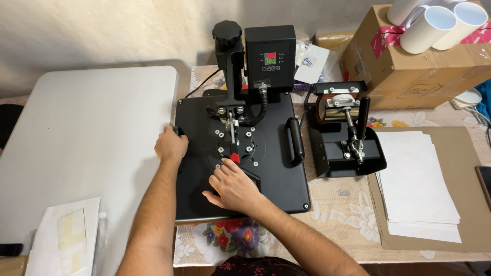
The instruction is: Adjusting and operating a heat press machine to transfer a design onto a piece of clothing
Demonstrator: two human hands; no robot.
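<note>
A black flat heat press sits in the middle of the table, its top plate lowered. My left hand grips the press at its left edge. On the top plate, near the front, my right hand rests over a black handle part, just below a small red piece. Behind the plate rises a black column with a knob and a control box with a lit display.
A white folding table stands at the left, with paper sheets on it. A black mug press sits to the right, then white sheets on brown card. White mugs top a cardboard box at the back right.
</note>
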